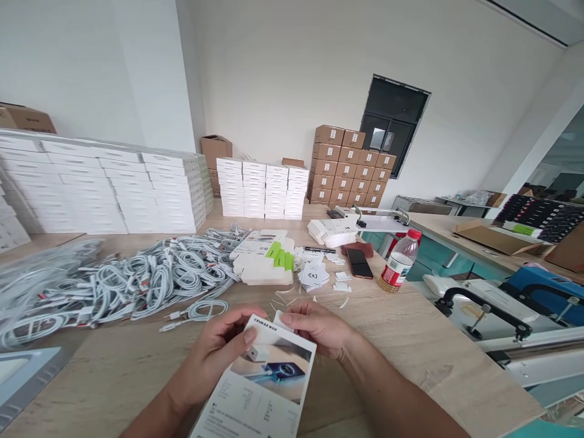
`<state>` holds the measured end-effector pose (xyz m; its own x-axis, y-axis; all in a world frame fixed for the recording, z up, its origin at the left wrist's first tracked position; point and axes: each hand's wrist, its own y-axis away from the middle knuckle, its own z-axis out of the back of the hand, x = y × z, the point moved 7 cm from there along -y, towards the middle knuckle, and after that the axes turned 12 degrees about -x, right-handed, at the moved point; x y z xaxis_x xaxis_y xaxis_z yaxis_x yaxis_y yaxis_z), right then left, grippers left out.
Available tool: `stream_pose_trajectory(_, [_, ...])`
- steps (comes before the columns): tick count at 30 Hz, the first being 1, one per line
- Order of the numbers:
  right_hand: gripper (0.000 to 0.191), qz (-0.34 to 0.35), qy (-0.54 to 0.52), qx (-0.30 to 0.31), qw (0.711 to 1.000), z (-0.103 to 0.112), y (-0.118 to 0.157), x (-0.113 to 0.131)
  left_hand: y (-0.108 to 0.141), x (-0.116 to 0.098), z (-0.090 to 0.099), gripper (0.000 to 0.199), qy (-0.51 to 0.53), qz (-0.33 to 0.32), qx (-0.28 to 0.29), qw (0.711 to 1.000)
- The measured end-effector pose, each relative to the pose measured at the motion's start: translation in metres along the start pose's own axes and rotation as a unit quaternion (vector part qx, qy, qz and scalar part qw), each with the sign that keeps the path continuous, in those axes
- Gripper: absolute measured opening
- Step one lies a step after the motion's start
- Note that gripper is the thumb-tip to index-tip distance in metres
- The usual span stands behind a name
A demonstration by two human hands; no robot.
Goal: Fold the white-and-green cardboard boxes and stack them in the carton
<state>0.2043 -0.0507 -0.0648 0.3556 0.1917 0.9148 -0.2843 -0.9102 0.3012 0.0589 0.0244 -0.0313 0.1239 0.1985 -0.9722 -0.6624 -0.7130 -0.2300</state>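
My left hand (210,356) and my right hand (314,328) both grip a glossy printed product sleeve (260,389) above the wooden table (137,377). The sleeve shows a white charger and a blue device, and its lower end tilts toward me. A small white piece (283,320) sits at its top edge, partly hidden by my right fingers. Just beyond my left hand lies a loose white cable (201,310). Small white paper scraps (285,298) are scattered beyond my hands.
A large heap of bundled white cables (128,280) lies at left, with stacked white boxes (260,188) behind it. Printed cards (314,274), a phone (359,263) and a plastic bottle (398,261) stand nearby. A machine (483,310) sits beyond the table's right edge.
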Motion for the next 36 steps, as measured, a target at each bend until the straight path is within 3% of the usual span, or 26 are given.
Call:
stream_pose_trajectory(6, [0.044, 0.012, 0.015, -0.003, 1.0, -0.003, 0.002, -0.002, 0.003, 0.001, -0.002, 0.029, 0.012, 0.023, -0.007, 1.0])
stream_pose_trajectory(9, [0.04, 0.105, 0.117, -0.028, 0.987, 0.011, -0.002, 0.013, -0.001, 0.005, -0.004, 0.032, 0.017, 0.066, -0.024, 0.997])
stream_pose_trajectory(11, [0.038, 0.252, 0.237, -0.121, 0.93, 0.033, -0.006, 0.037, -0.005, 0.008, -0.004, 0.036, 0.012, 0.099, -0.048, 0.994])
stream_pose_trajectory(13, [0.025, 0.383, 0.356, -0.236, 0.819, 0.056, -0.005, 0.059, -0.008, 0.012, -0.002, 0.043, 0.002, 0.126, -0.071, 0.989])
stream_pose_trajectory(15, [0.028, 0.433, 0.449, -0.292, 0.725, 0.071, -0.011, 0.067, -0.01, 0.015, -0.001, 0.05, 0.004, 0.148, -0.083, 0.986])
stream_pose_trajectory(17, [0.032, 0.429, 0.506, -0.286, 0.691, 0.08, -0.023, 0.063, -0.011, 0.016, 0.0, 0.055, 0.015, 0.163, -0.085, 0.983])
stream_pose_trajectory(21, [0.025, 0.426, 0.518, -0.275, 0.689, 0.084, -0.034, 0.057, -0.01, 0.017, 0.002, 0.051, 0.043, 0.18, -0.08, 0.979])
stream_pose_trajectory(26, [0.023, 0.441, 0.465, -0.313, 0.701, 0.09, -0.032, 0.062, -0.011, 0.027, 0.004, 0.035, 0.124, 0.221, -0.083, 0.964])
stream_pose_trajectory(30, [0.018, 0.47, 0.389, -0.34, 0.716, 0.1, -0.029, 0.067, -0.016, 0.039, 0.015, 0.027, 0.165, 0.25, -0.128, 0.946])
stream_pose_trajectory(36, [0.031, 0.505, 0.267, -0.397, 0.718, 0.107, -0.001, 0.084, -0.022, 0.041, 0.033, 0.017, 0.208, 0.253, -0.213, 0.92])
